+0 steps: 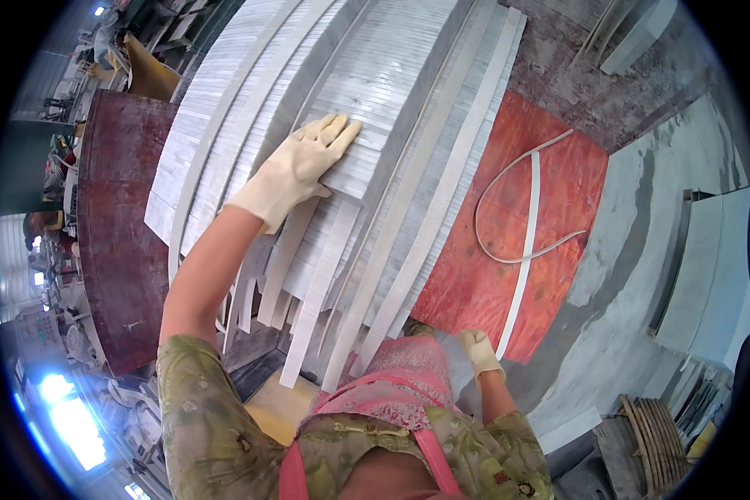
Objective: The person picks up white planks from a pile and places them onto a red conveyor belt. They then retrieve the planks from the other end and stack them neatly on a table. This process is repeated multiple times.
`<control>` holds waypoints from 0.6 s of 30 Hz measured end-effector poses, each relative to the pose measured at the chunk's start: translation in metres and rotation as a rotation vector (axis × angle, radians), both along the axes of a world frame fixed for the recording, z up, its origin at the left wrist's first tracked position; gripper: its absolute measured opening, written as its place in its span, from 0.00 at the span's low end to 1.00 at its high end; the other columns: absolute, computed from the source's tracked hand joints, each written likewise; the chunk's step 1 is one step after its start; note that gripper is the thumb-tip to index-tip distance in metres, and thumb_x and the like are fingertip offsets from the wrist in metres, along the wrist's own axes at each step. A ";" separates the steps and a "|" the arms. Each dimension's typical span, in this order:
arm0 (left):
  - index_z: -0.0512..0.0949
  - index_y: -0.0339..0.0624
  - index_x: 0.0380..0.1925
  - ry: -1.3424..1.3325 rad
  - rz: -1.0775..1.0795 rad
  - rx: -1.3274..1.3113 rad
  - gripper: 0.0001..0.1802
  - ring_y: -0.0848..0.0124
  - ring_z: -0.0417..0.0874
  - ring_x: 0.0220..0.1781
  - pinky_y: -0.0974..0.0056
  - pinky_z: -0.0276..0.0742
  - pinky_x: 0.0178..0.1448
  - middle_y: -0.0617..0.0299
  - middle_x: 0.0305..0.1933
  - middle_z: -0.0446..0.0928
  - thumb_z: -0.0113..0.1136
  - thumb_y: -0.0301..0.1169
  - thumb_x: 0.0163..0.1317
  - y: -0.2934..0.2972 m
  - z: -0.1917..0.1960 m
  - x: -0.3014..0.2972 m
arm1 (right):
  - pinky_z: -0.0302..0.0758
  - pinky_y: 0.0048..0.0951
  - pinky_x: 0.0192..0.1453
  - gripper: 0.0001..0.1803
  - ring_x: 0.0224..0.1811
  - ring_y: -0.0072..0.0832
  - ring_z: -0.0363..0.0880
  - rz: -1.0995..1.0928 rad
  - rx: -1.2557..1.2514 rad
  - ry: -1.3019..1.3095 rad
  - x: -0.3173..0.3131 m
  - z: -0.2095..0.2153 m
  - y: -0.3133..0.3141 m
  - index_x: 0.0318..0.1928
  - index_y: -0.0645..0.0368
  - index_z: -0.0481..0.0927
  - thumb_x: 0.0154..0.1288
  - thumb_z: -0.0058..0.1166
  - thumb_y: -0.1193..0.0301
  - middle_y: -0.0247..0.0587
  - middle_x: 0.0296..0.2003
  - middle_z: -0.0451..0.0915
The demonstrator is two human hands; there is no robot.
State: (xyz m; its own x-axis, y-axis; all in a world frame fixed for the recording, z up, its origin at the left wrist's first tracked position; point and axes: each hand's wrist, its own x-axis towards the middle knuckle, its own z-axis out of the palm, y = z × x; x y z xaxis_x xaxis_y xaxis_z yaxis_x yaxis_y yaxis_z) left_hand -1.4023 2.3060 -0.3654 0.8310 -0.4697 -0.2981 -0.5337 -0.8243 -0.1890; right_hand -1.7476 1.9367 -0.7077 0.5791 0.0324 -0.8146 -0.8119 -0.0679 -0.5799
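Observation:
My left hand (296,167), in a cream rubber glove, lies on a raised stack of thin grey-white strips (367,108). Its fingers are stretched out and its thumb is by the stack's near end. Around it, more strips form a wide layer, with several long loose strips (400,208) lying lengthwise on top and sticking out toward me. My right hand (480,352), gloved alike, is low beside my pink apron (400,375). Its fingers look curled; what they hold, if anything, is hidden. Close to it is the near end of a white strip (531,225).
Beneath that strip is a reddish board (550,175), which also carries a thin curved band (477,212). A dark red panel (121,225) stands left of the pile. To the right are a wet-stained grey floor (617,250), pale slabs (704,267) and a slatted wooden piece (654,442).

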 end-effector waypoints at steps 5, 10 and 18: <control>0.54 0.37 0.77 -0.130 -0.047 -0.064 0.65 0.54 0.58 0.81 0.55 0.57 0.84 0.46 0.79 0.58 0.84 0.33 0.38 0.003 0.000 -0.010 | 0.74 0.25 0.49 0.15 0.43 0.23 0.78 0.083 0.099 -0.161 0.034 -0.002 0.015 0.48 0.62 0.83 0.74 0.51 0.64 0.34 0.39 0.82; 0.52 0.32 0.77 -0.200 0.051 -0.027 0.66 0.52 0.54 0.83 0.51 0.52 0.85 0.44 0.80 0.54 0.82 0.42 0.42 0.006 -0.024 -0.038 | 0.69 0.34 0.74 0.23 0.68 0.33 0.74 -0.292 0.202 -0.329 0.086 0.115 0.052 0.68 0.66 0.70 0.81 0.45 0.65 0.47 0.62 0.78; 0.61 0.32 0.74 -0.382 0.088 -0.340 0.48 0.52 0.61 0.81 0.51 0.52 0.84 0.43 0.77 0.63 0.73 0.37 0.58 0.006 0.007 -0.130 | 0.55 0.36 0.82 0.28 0.79 0.35 0.58 -0.303 0.347 -0.798 0.166 0.249 0.153 0.76 0.63 0.58 0.84 0.38 0.64 0.51 0.74 0.62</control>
State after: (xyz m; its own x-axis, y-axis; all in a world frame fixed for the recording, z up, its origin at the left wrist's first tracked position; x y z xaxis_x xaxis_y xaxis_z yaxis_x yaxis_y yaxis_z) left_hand -1.5321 2.3119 -0.3584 0.8915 -0.4104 0.1917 -0.4047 -0.9118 -0.0702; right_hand -1.5816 2.0900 -0.4592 0.9887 -0.0446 -0.1430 -0.1172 0.3644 -0.9238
